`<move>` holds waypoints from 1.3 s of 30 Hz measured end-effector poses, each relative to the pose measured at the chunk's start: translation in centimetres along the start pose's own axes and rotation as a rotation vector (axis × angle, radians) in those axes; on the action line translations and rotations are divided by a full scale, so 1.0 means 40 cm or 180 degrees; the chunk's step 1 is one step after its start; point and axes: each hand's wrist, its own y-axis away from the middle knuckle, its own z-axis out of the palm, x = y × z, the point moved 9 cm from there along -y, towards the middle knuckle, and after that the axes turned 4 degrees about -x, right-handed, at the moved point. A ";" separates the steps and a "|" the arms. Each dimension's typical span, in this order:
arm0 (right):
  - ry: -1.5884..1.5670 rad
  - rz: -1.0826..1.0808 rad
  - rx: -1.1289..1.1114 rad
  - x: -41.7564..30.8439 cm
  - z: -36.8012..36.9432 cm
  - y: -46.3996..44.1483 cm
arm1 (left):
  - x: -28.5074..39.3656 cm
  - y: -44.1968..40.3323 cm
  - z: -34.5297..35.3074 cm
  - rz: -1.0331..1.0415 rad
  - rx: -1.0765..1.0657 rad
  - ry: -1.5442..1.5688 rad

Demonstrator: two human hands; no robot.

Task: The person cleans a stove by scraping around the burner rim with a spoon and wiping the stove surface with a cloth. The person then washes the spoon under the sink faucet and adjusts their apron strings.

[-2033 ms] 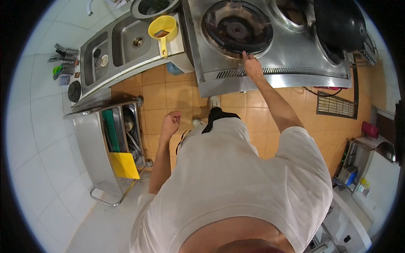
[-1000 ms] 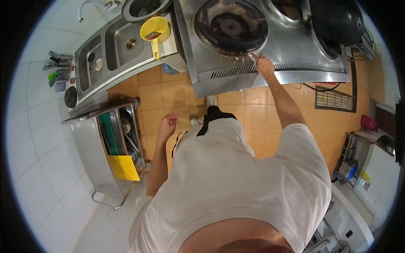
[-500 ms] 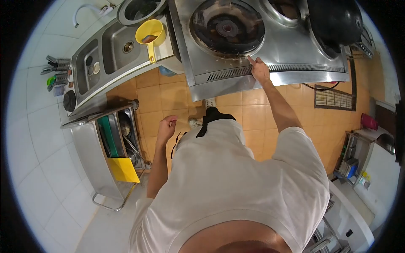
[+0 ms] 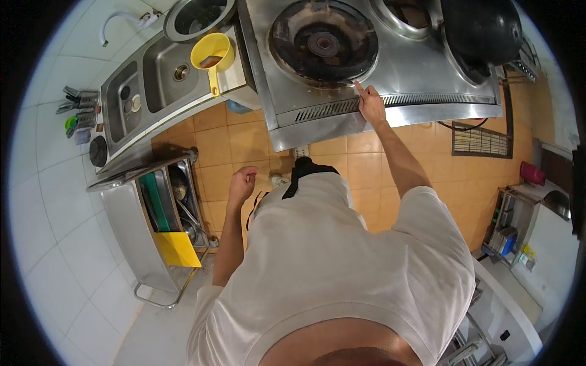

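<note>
My right hand [image 4: 372,107] reaches forward, forefinger extended at the near rim of the stove's [image 4: 421,74] burner [image 4: 323,44]; whether it grips anything, I cannot tell. My left hand [image 4: 243,181] hangs free, loosely curled.

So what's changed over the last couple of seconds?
The right hand has moved rightward along the large burner's near rim; no clear taking hold or letting go. The left hand stays away from the stove; the yellow scoop and black wok stay put.

Right fingers [image 4: 361,91] at front rim of blackened burner [image 4: 323,44].
</note>
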 end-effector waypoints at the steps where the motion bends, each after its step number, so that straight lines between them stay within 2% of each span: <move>1: -0.0015 0.0069 -0.0026 0.005 0.007 -0.001 | 0.001 -0.002 -0.001 -0.0005 -0.0007 -0.0015; 4: 0.0045 0.0030 -0.0193 0.003 0.025 0.001 | -0.005 -0.007 0.002 -0.0018 -0.0027 0.0011; 10: -0.0289 0.0153 0.0073 0.002 0.004 0.007 | -0.013 -0.011 0.006 0.0013 -0.0023 0.0005; 13: -0.0023 0.0141 -0.0032 0.005 0.022 0.012 | -0.001 -0.009 0.003 -0.0038 -0.0032 -0.0015; 16: -0.0320 0.0008 0.0216 -0.008 -0.007 0.021 | -0.001 -0.014 -0.001 -0.0081 -0.0012 0.0006; 19: -0.0038 0.0234 0.0040 0.016 0.017 0.018 | 0.020 -0.008 -0.006 -0.0093 -0.0008 0.0061; 25: -0.0266 0.0213 0.0123 0.012 -0.001 0.016 | 0.033 -0.012 -0.011 -0.0046 0.0080 0.0028; 28: 0.0019 0.0399 -0.0101 0.025 0.025 0.018 | 0.032 -0.019 -0.007 -0.0139 0.0102 0.0020; 31: -0.0176 0.0534 0.0217 0.023 -0.050 0.013 | 0.032 -0.022 -0.009 -0.0098 0.0159 0.0001; 34: -0.0274 0.0958 0.0541 0.121 -0.095 -0.011 | 0.011 -0.014 -0.001 -0.0121 0.0175 0.0018; 39: 0.0133 0.1223 0.0320 0.179 -0.141 -0.070 | -0.027 0.007 0.007 -0.0197 0.0102 0.0291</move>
